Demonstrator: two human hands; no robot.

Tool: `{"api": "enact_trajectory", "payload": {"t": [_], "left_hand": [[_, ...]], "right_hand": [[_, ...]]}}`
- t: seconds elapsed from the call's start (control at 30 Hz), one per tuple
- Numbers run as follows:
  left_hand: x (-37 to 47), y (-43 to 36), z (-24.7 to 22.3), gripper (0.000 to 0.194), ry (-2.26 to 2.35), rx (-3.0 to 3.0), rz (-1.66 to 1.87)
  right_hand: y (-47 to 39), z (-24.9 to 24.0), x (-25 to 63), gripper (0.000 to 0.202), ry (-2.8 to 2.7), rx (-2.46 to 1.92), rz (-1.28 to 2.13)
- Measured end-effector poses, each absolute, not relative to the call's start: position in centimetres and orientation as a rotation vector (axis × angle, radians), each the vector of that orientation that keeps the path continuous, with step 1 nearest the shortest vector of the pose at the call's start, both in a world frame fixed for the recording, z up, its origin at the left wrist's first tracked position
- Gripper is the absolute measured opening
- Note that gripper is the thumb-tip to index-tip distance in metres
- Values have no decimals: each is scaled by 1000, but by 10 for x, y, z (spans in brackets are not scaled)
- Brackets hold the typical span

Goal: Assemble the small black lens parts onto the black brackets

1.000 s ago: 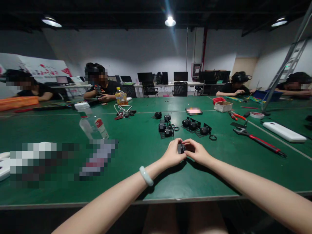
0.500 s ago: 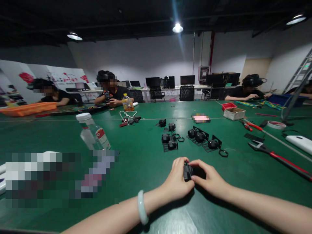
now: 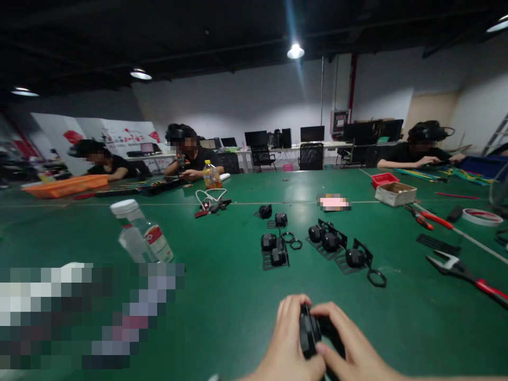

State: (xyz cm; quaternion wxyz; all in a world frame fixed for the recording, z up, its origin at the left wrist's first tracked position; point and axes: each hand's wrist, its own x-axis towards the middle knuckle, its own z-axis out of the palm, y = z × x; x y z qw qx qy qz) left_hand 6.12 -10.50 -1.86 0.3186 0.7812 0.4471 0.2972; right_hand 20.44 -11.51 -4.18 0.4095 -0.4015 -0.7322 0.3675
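Near the bottom of the head view, both my hands close around one black plastic fitting (image 3: 310, 329) with a ribbed, nut-like body. My left hand (image 3: 289, 338) wraps its left side, fingers over the top edge and thumb below. On the other side my right hand (image 3: 344, 338) pinches it between fingers and thumb. Part of the fitting is hidden by the fingers. Beyond the hands lie similar black fittings on slotted brackets, one group (image 3: 277, 248) to the left and another (image 3: 330, 241) to the right. A loose black ring nut (image 3: 377, 278) rests by the right group.
On the green table (image 3: 222, 296), a clear bottle with a white cap (image 3: 145, 233) stands at left. Pliers with red handles (image 3: 462, 270) lie at right, below a white box (image 3: 395, 193) and tape roll (image 3: 482, 217). An orange tray (image 3: 67, 186) sits far left, near co-workers.
The view has tilted up and shifted, so my hands and the fitting appear lower in the picture. Both hands keep their hold on the fitting; the other fittings lie as before.
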Motion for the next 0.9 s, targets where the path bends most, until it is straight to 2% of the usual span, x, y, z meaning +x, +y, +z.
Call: {"api": "enact_trajectory", "payload": {"t": [0.1, 0.33, 0.9], "left_hand": [[67, -106, -24, 48, 1175, 2027, 805], [73, -78, -4, 41, 1229, 2084, 872], [82, -79, -13, 38, 1167, 2246, 896]], "right_hand": [[-120, -45, 207, 33, -1833, -991, 964], [-99, -21, 203, 33, -1635, -1025, 931], [-94, -32, 217, 32, -1581, -809, 1051]]}}
